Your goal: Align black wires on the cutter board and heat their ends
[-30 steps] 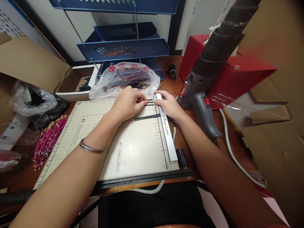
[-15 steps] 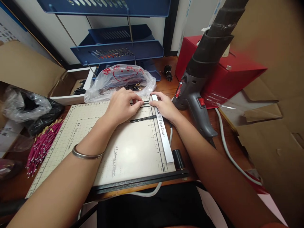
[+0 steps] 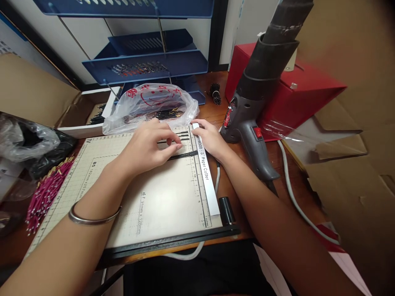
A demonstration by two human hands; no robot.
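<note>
A cream paper cutter with a printed grid lies before me, a white guard strip along its right side. Several thin black cords lie crosswise on the board, their right ends at the strip. My left hand is over the board, thumb and index fingertip pinched together just above the cords. Whether a cord is between those fingertips is hidden. At the strip's far end my right hand grips it, thumb on top and index finger round the end. The cutter's black handle stands at the near right corner.
Behind the cutter sits a clear plastic bag of black cords, below blue tiered trays. Magenta cords lie at left. A grey heat gun stands at right before a red box; a white cable runs beside it.
My left hand has drawn back a little toward me, away from the far cords, still pinched. My right hand stays on the strip. The whole view has shifted slightly.
</note>
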